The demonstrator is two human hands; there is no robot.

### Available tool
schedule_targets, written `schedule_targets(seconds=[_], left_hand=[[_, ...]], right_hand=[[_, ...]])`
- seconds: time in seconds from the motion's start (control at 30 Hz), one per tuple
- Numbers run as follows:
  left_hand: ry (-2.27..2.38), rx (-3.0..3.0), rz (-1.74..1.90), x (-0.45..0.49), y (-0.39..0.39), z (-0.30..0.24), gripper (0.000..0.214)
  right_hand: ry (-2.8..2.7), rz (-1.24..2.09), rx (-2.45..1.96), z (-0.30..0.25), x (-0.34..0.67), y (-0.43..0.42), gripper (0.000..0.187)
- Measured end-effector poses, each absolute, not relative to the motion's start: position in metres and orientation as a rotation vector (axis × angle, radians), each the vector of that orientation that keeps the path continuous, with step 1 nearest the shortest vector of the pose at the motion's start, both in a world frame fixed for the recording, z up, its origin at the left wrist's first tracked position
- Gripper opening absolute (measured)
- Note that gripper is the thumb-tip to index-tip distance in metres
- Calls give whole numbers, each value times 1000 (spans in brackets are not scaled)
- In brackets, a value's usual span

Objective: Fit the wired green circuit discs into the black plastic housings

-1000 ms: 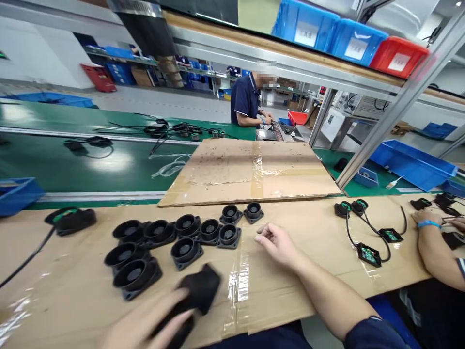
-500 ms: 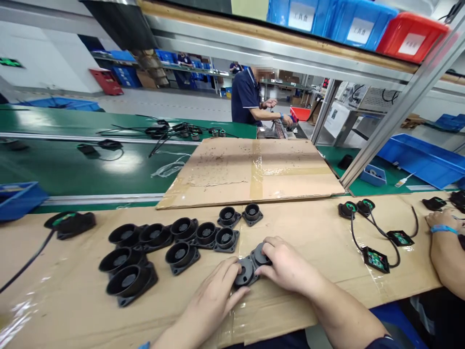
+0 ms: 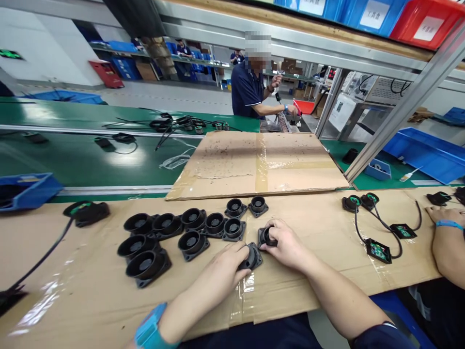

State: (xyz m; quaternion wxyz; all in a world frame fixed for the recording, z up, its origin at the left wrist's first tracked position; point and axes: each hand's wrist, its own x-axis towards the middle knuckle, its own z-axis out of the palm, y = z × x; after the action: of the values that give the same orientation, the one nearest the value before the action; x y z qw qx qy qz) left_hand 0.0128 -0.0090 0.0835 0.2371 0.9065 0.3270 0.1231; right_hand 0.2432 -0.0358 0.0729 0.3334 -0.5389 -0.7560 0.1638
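Observation:
My left hand [image 3: 228, 264] is closed on a black round plastic housing [image 3: 253, 257] with a square flange, its flat face turned up. In my right hand [image 3: 288, 246] is a second black housing [image 3: 262, 237], gripped by its rim with the open cup side facing up. The two pieces are slightly apart, low over the cardboard. Left of my hands, several like housings stand cup-up in loose rows, among them a small one [image 3: 234, 229] nearest to me. Two more, one of them a small housing [image 3: 258, 206], sit just beyond.
Cabled parts with green circuit boards [image 3: 378, 250] lie at right, near another person's hand [image 3: 448, 228]. A cabled black part [image 3: 87, 213] lies at left. A raised cardboard sheet [image 3: 225, 165] spans the back, beside a metal post [image 3: 399, 106]. Another person [image 3: 247, 92] works beyond.
The two housings, side by side and flat face up before, are now apart. My right hand has turned its housing cup-up. The camera view has shifted slightly.

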Motion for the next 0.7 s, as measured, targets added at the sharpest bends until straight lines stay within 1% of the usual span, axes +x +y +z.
schedule_targets(seconds=[0.1,0.27,0.4,0.5,0.57,0.6,0.63,0.7], left_hand=[[894,2455,326,13,-8,90,18],[927,2452,362,14,-7,89,23],[892,2452,538,12,-2,77,17],[939,2508,578,7,-1,68,15],[972,2594,638,5,-2,69,22],[960,2644,703,6,-3,71,25],[923,2693,789,10,-3,75,25],[788,2778,946,24,-2,83,17]], right_hand=[[-1921,407,-1331,66,241,-33,37],[-1869,407,-1361,66,242,-35,36],[-1784,332,-1284,76,243,-39,36],[-1689,356,-1210,83,242,-44,38],[-1594,510,-1213,85,238,-47,35],[-1521,658,-1204,86,234,-49,35],[-1427,849,-1172,86,231,-50,37],[-1200,1259,-1039,86,224,-49,50]])
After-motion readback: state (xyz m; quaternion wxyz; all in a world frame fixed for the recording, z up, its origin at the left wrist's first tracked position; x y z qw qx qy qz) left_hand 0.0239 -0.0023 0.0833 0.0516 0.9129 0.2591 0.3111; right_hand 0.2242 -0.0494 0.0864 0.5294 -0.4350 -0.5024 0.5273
